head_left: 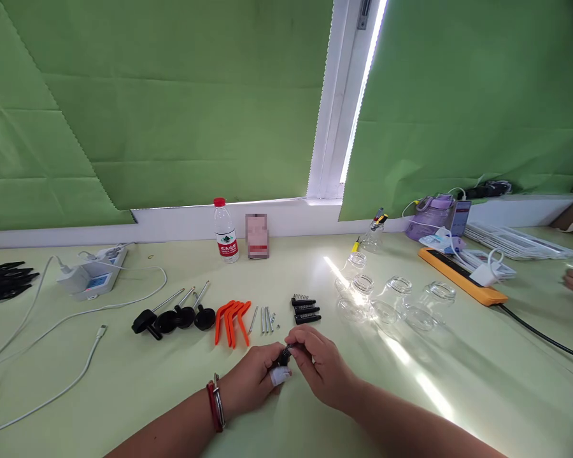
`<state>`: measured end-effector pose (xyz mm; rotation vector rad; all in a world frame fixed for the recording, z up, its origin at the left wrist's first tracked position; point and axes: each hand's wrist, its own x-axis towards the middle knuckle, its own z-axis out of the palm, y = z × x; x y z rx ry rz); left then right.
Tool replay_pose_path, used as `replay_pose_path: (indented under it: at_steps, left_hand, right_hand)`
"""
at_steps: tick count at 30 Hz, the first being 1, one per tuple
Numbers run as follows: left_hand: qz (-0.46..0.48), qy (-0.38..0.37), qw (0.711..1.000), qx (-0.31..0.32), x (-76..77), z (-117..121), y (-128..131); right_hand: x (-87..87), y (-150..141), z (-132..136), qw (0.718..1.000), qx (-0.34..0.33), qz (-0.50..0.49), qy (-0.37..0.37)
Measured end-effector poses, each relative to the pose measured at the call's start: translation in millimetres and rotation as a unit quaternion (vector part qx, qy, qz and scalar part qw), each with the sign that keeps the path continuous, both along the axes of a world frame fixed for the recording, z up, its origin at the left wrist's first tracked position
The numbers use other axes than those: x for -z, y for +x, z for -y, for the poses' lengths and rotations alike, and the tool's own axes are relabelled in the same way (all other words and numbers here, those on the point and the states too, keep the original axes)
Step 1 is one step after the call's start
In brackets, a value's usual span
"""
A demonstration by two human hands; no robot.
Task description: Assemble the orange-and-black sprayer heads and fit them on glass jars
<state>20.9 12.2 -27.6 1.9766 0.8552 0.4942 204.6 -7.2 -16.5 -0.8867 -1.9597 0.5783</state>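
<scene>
The person's left hand [254,376] grips a small black part [284,357] at near center, and the right hand [323,366] pinches its upper end. Farther away lie black plastic pieces [307,317]; orange handles [232,323] lie left, glass jars [395,302] stand right.

Bottle [226,230], red label [228,249], apparently reading 农夫山泉
</scene>
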Motion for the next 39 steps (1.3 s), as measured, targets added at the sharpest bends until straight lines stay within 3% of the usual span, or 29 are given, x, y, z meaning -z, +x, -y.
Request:
replay_pose_path:
  at_steps: [6,12,17,22,30,32,37,39]
  left_hand:
    - [0.01,0.003,1.0,0.008,-4.3,2.1,1.4]
    - [0.009,-0.01,1.0,0.0,-2.4,1.8,0.5]
    - [0.02,-0.034,0.999,0.001,-1.4,0.8,-0.9]
    - [0.043,-0.015,0.999,-0.012,2.2,-0.3,-0.5]
    - [0.071,-0.07,0.993,-0.058,3.2,2.5,-2.2]
    - [0.042,-0.086,0.994,-0.058,-0.5,1.5,-6.5]
    - [-0.064,-0.12,0.987,-0.091,-14.6,-1.0,-18.8]
    - [-0.107,-0.111,0.982,-0.106,-20.2,-0.8,-22.2]
  right_hand:
    - [3.4,0.5,-0.6,0.999,-0.025,0.023,0.016]
    - [9.5,-0.7,-1.1,0.999,0.012,0.04,-0.013]
    - [7.8,0.9,-2.6,0.998,-0.039,0.05,-0.003]
    - [11.8,0.9,-3.5,0.997,-0.06,0.053,-0.013]
    - [15.9,0.4,-3.3,0.992,-0.075,0.088,-0.046]
    - [17.2,4.2,-7.8,0.992,-0.046,0.11,-0.051]
    - [19.1,25.9,-30.9,0.979,0.145,0.13,-0.067]
    - [18.7,34.6,-38.9,0.966,0.19,0.154,-0.085]
